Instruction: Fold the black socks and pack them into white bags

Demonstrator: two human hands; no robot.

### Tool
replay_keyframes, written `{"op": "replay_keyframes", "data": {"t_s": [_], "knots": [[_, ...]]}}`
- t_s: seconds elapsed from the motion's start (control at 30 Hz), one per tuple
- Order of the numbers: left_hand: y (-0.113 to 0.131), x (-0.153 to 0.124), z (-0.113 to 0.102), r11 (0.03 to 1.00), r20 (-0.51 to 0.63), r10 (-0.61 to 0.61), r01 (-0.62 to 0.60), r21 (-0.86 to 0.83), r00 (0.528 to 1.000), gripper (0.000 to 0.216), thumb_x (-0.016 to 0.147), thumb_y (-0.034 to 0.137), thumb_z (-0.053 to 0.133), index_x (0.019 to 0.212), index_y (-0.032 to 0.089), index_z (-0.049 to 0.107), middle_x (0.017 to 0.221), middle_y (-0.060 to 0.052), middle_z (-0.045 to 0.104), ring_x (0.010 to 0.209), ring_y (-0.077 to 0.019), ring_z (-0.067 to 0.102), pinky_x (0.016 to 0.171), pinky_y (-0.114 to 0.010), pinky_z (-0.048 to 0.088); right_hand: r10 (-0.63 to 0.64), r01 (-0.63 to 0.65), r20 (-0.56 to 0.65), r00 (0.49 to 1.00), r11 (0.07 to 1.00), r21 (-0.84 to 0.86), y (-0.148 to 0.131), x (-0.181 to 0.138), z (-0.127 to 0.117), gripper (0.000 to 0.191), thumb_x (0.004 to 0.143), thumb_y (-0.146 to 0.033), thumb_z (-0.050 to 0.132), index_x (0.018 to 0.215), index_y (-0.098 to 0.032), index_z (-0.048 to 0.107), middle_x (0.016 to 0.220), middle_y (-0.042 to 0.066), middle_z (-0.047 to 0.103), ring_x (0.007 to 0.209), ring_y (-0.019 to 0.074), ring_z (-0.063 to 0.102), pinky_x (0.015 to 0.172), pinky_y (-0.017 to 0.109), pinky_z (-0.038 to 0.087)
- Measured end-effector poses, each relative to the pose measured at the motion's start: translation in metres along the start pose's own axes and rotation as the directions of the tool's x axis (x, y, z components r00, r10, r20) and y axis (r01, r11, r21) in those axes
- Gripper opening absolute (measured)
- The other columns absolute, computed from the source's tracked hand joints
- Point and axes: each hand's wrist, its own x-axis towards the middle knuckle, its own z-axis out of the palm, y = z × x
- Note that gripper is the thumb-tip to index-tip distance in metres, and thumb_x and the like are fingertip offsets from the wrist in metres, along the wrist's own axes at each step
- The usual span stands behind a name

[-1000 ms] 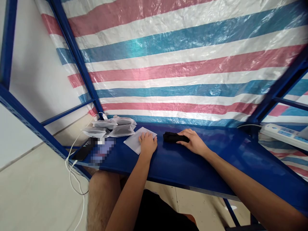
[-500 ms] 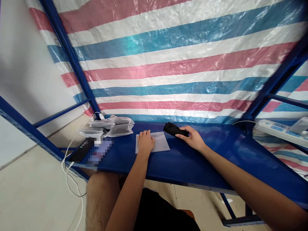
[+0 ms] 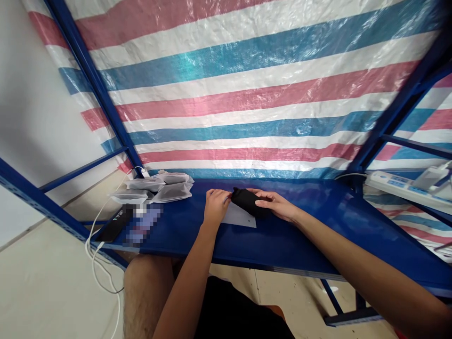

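My right hand grips a rolled black cloth bundle, thumb on top and fingers behind it. The bundle's left end meets the edge of a flat frosted plastic bag and covers part of it. My left hand is closed at the bag's left edge, fingertips pinching it near the bundle's end. How far the bundle's end is inside the bag is hidden by my fingers.
Several filled frosted bags lie piled at the back left of the blue table. In front of them are a black power bank with white cables and a blurred-out item. A white power strip stands right.
My right hand has brought the black bundle left and down onto the bag. My left hand, earlier flat on the bag, now pinches its edge, and the bag has shifted slightly right.
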Motion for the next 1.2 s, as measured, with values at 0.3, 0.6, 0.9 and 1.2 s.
{"op": "replay_keyframes", "data": {"t_s": [0.3,0.6,0.9,1.2], "knots": [[-0.004,-0.002,-0.003,0.985,-0.257,-0.170,0.157,-0.070,0.951,0.035,0.101,0.030,0.065,0.136,0.024,0.061,0.150,-0.014,0.056,0.142,-0.0323,0.055,0.116,-0.049,0.046,-0.188,0.155,-0.096,0.978,0.949,-0.274,0.005,0.002,-0.004,0.044,0.084,-0.058,0.086,0.109,-0.025,0.074,0.123,0.008,0.076,0.109,0.0302,0.073,0.097,0.046,0.060],[-0.003,-0.003,-0.004,0.989,-0.281,-0.133,0.112,-0.092,0.950,0.019,0.104,0.026,0.059,0.119,0.025,0.072,0.159,-0.011,0.047,0.146,-0.0320,0.047,0.122,-0.052,0.043,-0.459,0.405,0.096,0.883,0.643,-0.650,-0.008,-0.007,0.001,0.033,0.096,-0.048,0.077,0.121,-0.028,0.069,0.134,0.012,0.071,0.120,0.0330,0.071,0.098,0.047,0.061],[-0.001,-0.002,-0.002,0.995,-0.260,-0.097,0.091,-0.036,0.961,0.017,0.101,0.025,0.063,0.113,0.024,0.074,0.148,-0.011,0.060,0.141,-0.0322,0.053,0.119,-0.050,0.044,-0.531,0.488,0.190,0.826,0.503,-0.714,-0.008,-0.011,0.002,0.039,0.101,-0.040,0.073,0.136,-0.029,0.062,0.139,0.014,0.067,0.127,0.0329,0.068,0.101,0.049,0.061],[0.001,0.003,-0.014,0.980,-0.580,-0.174,0.196,-0.024,0.796,0.026,0.108,0.030,0.054,0.116,0.024,0.078,0.121,-0.011,0.071,0.125,-0.0283,0.061,0.116,-0.047,0.042,-0.631,0.320,0.090,0.771,0.262,-0.910,-0.008,-0.006,-0.005,0.040,0.101,-0.041,0.070,0.139,-0.031,0.062,0.153,0.012,0.060,0.142,0.0423,0.048,0.115,0.068,0.040]]}}
